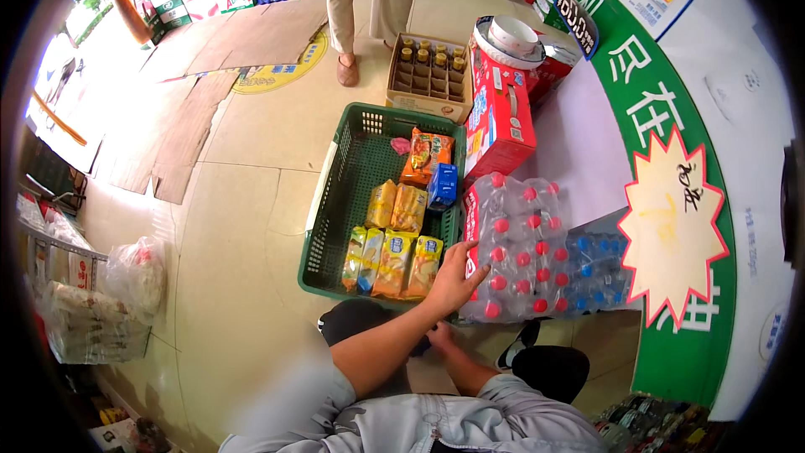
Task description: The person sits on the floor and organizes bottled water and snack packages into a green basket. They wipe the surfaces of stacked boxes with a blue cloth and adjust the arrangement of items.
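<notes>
A green plastic basket [371,151] sits on the floor before me, holding several bagged snacks. Yellow packets [394,258] stand along its near end, with two more yellow packs [409,207] behind them. Farther in are a small blue box [443,187] and an orange snack bag [427,154]. My left hand [454,278] reaches over the basket's near right corner, fingers apart, beside a shrink-wrapped pack of red-capped bottles [525,245]; whether it touches the wrap I cannot tell. Lower down, my right hand [442,335] is near my knees, its fingers partly hidden.
Beyond the basket stand a divided carton of gold-capped bottles [429,75] and a red carton [503,116] with bowls [512,34] on top. Blue-capped bottles [594,267] lie to the right. Another person [371,0] stands ahead. Flattened cardboard [182,126] covers floor at left.
</notes>
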`<state>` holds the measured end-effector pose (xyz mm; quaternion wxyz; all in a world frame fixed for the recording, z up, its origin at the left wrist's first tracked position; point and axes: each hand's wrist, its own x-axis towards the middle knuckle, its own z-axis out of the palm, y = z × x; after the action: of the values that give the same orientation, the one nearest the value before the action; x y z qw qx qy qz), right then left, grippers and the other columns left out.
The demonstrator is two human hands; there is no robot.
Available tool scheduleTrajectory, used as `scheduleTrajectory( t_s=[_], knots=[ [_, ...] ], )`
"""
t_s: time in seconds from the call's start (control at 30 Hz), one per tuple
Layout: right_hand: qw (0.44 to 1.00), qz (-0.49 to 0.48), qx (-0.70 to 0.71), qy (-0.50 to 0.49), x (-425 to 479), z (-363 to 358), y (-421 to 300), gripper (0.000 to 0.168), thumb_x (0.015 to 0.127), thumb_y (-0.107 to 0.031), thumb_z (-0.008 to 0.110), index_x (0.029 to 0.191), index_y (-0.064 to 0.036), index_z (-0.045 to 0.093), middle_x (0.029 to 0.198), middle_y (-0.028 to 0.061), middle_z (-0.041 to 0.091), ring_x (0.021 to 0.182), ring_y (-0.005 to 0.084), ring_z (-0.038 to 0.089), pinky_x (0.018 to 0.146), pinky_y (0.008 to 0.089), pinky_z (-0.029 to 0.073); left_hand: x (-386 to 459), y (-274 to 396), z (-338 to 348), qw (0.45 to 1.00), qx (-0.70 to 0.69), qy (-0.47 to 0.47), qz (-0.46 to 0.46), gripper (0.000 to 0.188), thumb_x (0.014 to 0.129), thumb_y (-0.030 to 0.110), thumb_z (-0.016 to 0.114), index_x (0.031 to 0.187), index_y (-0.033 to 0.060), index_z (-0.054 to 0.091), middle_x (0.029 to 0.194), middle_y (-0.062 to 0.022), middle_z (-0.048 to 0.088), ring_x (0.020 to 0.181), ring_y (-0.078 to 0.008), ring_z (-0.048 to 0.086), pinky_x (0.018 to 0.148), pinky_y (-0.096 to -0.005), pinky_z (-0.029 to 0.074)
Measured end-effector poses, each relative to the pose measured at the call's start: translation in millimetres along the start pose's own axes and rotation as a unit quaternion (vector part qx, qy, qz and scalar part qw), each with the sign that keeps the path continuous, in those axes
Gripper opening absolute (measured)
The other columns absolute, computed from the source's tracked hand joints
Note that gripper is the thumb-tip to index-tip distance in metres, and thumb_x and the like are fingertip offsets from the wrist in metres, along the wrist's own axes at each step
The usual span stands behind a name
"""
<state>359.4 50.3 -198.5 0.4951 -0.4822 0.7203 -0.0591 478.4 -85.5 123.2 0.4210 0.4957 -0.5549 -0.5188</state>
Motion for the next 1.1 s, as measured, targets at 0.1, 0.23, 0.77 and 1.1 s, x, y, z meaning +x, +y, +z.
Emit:
scheduleTrajectory(
  t_s=[0.1, 0.23, 0.77, 1.1],
  knots=[
    [0.998, -0.031, -0.054, 0.006, -9.7, -13.8, -34.8, 0.057, 0.065, -0.034, 0.065, 0.109, -0.001, 0.052, 0.105, 0.0206, 0.055, 0.097, 0.0334, 0.053, 0.085, 0.0379, 0.041, -0.6, -2.7, -0.6, 1.000, 0.005, 0.019, 0.010, 0.050, 0.077, 0.024, 0.060, 0.116, 0.0009, 0.039, 0.113, -0.0202, 0.042, 0.108, -0.0325, 0.040, 0.092, -0.0363, 0.033],
    [0.993, -0.114, -0.038, -0.024, -56.0, -62.6, -53.9, 0.056, 0.067, -0.028, 0.066, 0.112, -0.001, 0.050, 0.104, 0.0178, 0.057, 0.097, 0.0286, 0.054, 0.084, 0.0347, 0.042, -1.0, -7.5, -13.3, 0.994, 0.066, 0.077, 0.042, 0.051, 0.077, 0.022, 0.060, 0.118, -0.0002, 0.039, 0.110, -0.0180, 0.046, 0.095, -0.0255, 0.050, 0.081, -0.0337, 0.041],
    [0.707, -0.171, 0.676, -0.121, -205.9, -286.6, -84.5, 0.038, 0.081, -0.020, 0.051, 0.115, -0.004, 0.047, 0.113, 0.0084, 0.053, 0.103, 0.0220, 0.050, 0.090, 0.0388, 0.039, -100.8, -27.4, -32.7, 0.884, -0.420, -0.141, -0.148, 0.047, 0.081, 0.031, 0.054, 0.122, 0.0127, 0.040, 0.121, -0.0018, 0.042, 0.102, -0.0178, 0.046, 0.083, -0.0328, 0.037],
    [0.712, -0.137, 0.681, -0.102, -192.2, -288.9, -63.5, 0.040, 0.081, -0.031, 0.047, 0.112, -0.006, 0.050, 0.108, 0.0084, 0.056, 0.098, 0.0253, 0.054, 0.089, 0.0398, 0.040, -149.1, -74.8, 16.4, 0.889, -0.298, -0.164, -0.306, 0.044, 0.078, 0.033, 0.058, 0.117, 0.0170, 0.045, 0.105, 0.0012, 0.050, 0.093, -0.0151, 0.048, 0.079, -0.0311, 0.036]
  ],
)
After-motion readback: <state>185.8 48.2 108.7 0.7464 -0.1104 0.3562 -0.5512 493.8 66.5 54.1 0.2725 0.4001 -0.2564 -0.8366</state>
